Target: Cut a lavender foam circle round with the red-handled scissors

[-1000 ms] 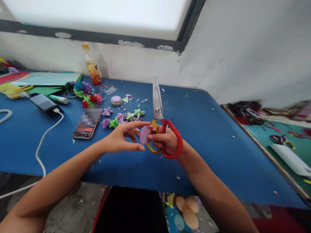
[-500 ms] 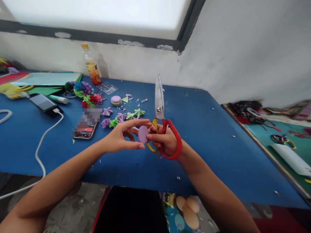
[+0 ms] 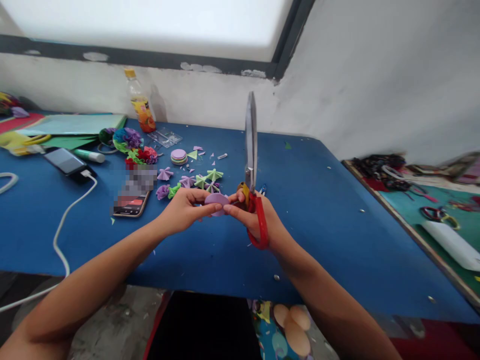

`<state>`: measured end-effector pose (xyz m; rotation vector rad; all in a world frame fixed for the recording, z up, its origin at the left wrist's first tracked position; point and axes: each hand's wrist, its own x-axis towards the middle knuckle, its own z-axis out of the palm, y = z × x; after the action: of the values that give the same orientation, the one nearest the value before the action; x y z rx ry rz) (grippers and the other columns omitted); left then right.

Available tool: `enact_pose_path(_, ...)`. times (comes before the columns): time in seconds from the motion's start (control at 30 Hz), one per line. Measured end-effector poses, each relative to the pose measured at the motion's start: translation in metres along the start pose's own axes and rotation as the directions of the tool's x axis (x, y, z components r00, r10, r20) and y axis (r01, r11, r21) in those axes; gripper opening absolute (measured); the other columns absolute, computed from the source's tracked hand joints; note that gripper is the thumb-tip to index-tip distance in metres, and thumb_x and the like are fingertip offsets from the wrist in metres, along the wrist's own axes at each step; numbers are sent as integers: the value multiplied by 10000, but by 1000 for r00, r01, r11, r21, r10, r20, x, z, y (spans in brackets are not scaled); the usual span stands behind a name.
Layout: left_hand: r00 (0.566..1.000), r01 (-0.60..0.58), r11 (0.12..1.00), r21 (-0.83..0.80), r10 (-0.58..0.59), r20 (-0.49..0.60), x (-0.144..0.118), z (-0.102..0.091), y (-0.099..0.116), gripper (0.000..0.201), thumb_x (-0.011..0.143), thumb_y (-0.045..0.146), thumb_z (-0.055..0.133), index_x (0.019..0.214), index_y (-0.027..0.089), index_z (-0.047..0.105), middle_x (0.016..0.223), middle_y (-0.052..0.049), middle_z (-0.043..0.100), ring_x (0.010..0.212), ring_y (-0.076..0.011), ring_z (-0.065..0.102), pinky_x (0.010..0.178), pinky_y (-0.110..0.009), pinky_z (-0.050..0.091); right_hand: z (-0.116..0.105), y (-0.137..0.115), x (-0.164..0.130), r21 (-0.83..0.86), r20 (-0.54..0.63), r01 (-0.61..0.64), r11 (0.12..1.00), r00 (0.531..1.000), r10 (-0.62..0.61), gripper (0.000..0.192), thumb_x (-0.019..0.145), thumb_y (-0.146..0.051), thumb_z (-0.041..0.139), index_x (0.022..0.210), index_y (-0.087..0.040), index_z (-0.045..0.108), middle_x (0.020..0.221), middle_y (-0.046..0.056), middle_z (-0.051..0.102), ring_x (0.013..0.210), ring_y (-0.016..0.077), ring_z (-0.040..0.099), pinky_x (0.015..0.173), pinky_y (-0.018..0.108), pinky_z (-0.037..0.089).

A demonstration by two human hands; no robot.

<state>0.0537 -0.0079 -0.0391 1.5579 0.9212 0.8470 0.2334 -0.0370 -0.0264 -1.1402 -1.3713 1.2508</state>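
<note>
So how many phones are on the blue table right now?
2. One dark phone lies at the left, plugged into a white cable. The other phone lies nearer the left hand, its upper part blurred out.

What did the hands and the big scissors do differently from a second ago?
The scissors swung from leaning left to pointing straight up, their red handle now edge-on. The purple paper circle tipped from facing the camera to nearly flat, pinched between left hand and right hand. Everything on the blue table stayed put.
</note>
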Motion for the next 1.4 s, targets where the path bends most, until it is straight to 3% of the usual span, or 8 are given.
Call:
enact_pose_path(0.1, 999, 9, 990, -138, -13, -29, 1, 1, -2, 175, 692, 322, 706, 724, 151, 703, 610, -11, 626, 490, -63, 484, 436, -158, 391, 0, -3, -1, 35, 13, -5, 999, 1000, 5, 483, 568, -400, 798, 711, -221, 372, 782, -15, 620, 704, 118, 598, 662, 271, 474)
enact_pose_path(0.17, 999, 5, 974, -227, -16, -48, 2, 3, -2, 163, 685, 314, 708, 708, 154, 699, 623, -8, 629, 485, -56, 475, 438, -158, 394, 1, -6, -2, 50, 22, -9, 999, 1000, 8, 492, 578, -452, 785, 712, -221, 372, 757, -22, 606, 640, 100, 572, 554, 229, 432)
enact_pose_path(0.3, 987, -41, 936, -350, -17, -160, 3, 3, 1, 191, 646, 333, 732, 697, 154, 691, 647, -7, 634, 489, -58, 477, 436, -167, 403, 3, -4, -5, 28, 71, -40, 999, 997, 38, 555, 643, -735, 578, 722, -206, 432, 630, -41, 499, 452, 56, 400, 396, 210, 272)
enact_pose_path(0.47, 916, -207, 871, -446, 12, -402, 4, -5, 12, 199, 571, 317, 768, 654, 158, 680, 579, 18, 608, 456, -53, 469, 406, -161, 380, -1, 11, -5, -38, 178, -42, 998, 983, 48, 674, 598, -833, 509, 851, -210, 472, 674, -45, 409, 491, 71, 342, 432, 224, 300)
enact_pose_path(0.6, 869, -279, 830, -482, 5, -494, 4, -10, 19, 239, 559, 353, 778, 655, 156, 683, 586, 21, 609, 414, -35, 438, 382, -164, 338, -4, 24, -6, -165, 260, 13, 986, 965, 31, 759, 552, -864, 503, 937, -209, 502, 744, -6, 452, 560, 98, 374, 463, 227, 329)
enact_pose_path(0.73, 875, -278, 828, -487, 9, -484, 3, -10, 19, 257, 577, 384, 779, 637, 151, 690, 540, 22, 583, 400, -34, 427, 374, -170, 308, -1, 28, -10, -220, 281, 39, 975, 960, 25, 844, 506, -921, 407, 956, -214, 511, 751, 7, 453, 583, 118, 383, 491, 243, 351)
enact_pose_path(0.9, 899, -263, 850, -455, 45, -436, 1, -7, 14, 183, 632, 334, 759, 669, 161, 714, 536, 18, 589, 423, -46, 447, 417, -185, 362, 1, 23, -13, -308, 294, 44, 950, 954, 51, 841, 474, -924, 414, 930, -221, 493, 710, 2, 445, 594, 135, 373, 514, 249, 347)
enact_pose_path(1.4, 844, -326, 875, -357, 100, -527, -2, -6, 14, 135, 655, 299, 749, 700, 173, 733, 561, 15, 625, 402, -53, 482, 380, -177, 400, 1, 22, -15, -325, 307, 51, 944, 950, 54, 831, 498, -921, 402, 946, -225, 483, 721, 2, 436, 607, 141, 364, 531, 253, 335)
